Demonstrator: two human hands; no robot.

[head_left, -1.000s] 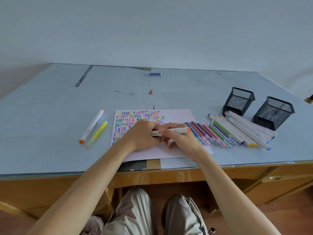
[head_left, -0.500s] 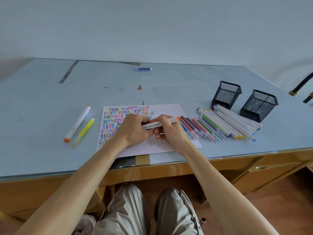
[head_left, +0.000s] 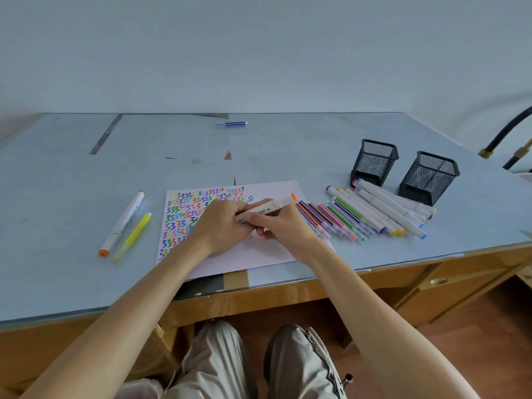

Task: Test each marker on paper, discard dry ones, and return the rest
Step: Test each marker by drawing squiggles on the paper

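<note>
Both my hands hold one white marker with an orange end (head_left: 272,206) over the white paper (head_left: 276,249). My left hand (head_left: 221,226) grips its left part, my right hand (head_left: 283,228) its middle; the orange end points up and right. Colourful zigzag test marks (head_left: 198,208) fill the paper's upper left. To the right lies a row of thin coloured markers (head_left: 331,220) and thick white markers (head_left: 385,210). Two black mesh pen cups (head_left: 374,161) (head_left: 429,175) stand behind them.
A white marker with orange cap (head_left: 122,223) and a yellow highlighter (head_left: 132,237) lie left of the paper. A blue pen (head_left: 231,123) lies far back on the blue-grey desk (head_left: 72,197). A dark hose (head_left: 509,133) is at the right edge.
The marker has tilted so its orange end now points higher, and my hands have shifted slightly on it. The camera view has moved a little.
</note>
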